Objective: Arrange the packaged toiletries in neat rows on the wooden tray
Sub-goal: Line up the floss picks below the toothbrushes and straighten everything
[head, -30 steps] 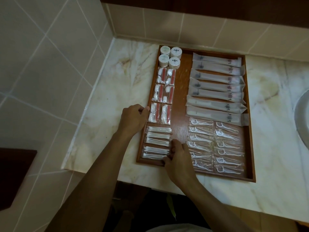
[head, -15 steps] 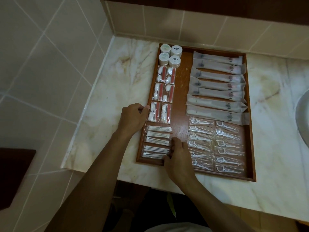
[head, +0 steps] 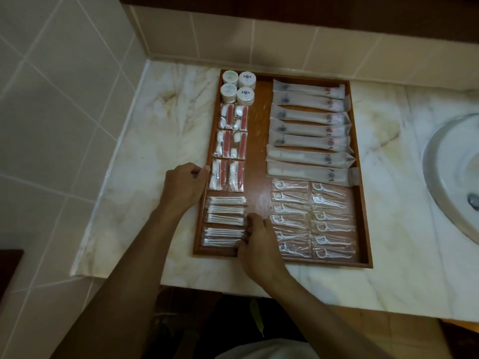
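Both your hands are at the near-left part of the wooden tray (head: pixel 259 141), among the packaged toiletries.

The flat rectangular tray sits on the veined marble worktop (head: pixel 145 151). Your left hand (head: pixel 182 186) has curled fingers on the tray's left rim, thumb beside the red-and-white packets (head: pixel 229 149). Your right hand (head: pixel 256 242) has bent fingers touching the right ends of the clear cotton swab packets (head: pixel 224 221) in the tray's near-left corner; whether they pinch one, I cannot tell. Four round white lidded jars (head: pixel 238 86) fill the tray's far-left corner, long frosted sleeves (head: pixel 308 130) its far-right side, glossy floss pick packets (head: pixel 313 218) its near-right side.
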